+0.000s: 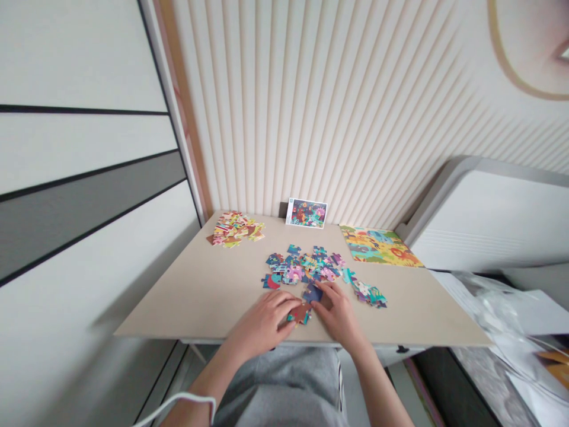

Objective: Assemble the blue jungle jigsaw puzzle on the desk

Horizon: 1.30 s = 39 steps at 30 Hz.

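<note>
My left hand (pixel 265 320) rests on the beige table (pixel 200 290) near its front edge, its curled fingers pinching a small joined clump of puzzle pieces (pixel 300 313). Beside it my right hand (pixel 338 313) has its fingertips on a dark blue piece (pixel 313 292) that touches the same clump. Just beyond both hands lies a loose spread of blue and purple puzzle pieces (pixel 302 268). A short joined strip of pieces (pixel 368 292) lies to the right of my right hand.
A pile of yellow and orange pieces (pixel 235 228) sits at the back left. A finished yellow-green puzzle (pixel 377 245) lies at the back right. A reference picture card (pixel 306 213) leans on the ribbed wall. Clear plastic (pixel 489 308) lies off the table's right edge.
</note>
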Motion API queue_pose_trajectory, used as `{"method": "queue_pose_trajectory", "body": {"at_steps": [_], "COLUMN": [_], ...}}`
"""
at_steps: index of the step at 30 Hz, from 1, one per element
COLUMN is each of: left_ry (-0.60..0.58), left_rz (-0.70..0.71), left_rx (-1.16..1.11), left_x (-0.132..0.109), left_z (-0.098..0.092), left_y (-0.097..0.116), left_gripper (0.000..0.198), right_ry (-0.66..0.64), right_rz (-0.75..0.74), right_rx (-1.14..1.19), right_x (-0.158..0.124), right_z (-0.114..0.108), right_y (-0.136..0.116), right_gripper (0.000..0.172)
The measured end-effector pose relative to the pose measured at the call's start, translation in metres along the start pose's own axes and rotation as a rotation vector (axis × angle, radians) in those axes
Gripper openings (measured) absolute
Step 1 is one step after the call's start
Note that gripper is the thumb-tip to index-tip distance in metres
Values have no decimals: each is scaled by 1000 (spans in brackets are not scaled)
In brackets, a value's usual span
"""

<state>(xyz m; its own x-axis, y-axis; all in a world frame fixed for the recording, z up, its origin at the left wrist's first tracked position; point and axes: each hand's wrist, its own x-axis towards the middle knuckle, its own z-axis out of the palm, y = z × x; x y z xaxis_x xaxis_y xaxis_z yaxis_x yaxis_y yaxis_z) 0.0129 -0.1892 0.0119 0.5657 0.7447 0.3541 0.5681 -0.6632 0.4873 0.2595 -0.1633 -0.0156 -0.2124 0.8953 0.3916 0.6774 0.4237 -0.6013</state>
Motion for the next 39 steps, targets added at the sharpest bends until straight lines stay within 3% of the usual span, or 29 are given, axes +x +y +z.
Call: {"method": "queue_pose_trajectory", "body": {"at_steps": [4,8,10,18,26,29,33,39], "left_ry": [-18,-35,-31,0,-12,-14,-10,-12], "left_rz": [39,47,46,52,37,41,34,16], "left_rx": [4,13,15,16,7,2,-2,5], "left_x": [1,1,1,0,1,2,1,0], "left_z": [-2,-3,-2,2,-2,-3,-1,3], "left_y": [1,0,-1,-4,0,0,-1,-4], "left_gripper": [40,38,37,35,37,34,36,45], "right_ry": [128,380,447,385,88,82,171,329], "right_rz": [52,175,229,225,280,317,277,188], "right_rx": [168,82,29,-495,-587,-570,-402,-13], "right_x": [-4,-9,-12,-9,26,31,35,42], "right_z": [-6,-28,-42,-80,-63,-55,-53,-56], "right_y": [2,20,33,67,80,84,86,76], "right_gripper": [33,32,36,43,47,56,64,50]}}
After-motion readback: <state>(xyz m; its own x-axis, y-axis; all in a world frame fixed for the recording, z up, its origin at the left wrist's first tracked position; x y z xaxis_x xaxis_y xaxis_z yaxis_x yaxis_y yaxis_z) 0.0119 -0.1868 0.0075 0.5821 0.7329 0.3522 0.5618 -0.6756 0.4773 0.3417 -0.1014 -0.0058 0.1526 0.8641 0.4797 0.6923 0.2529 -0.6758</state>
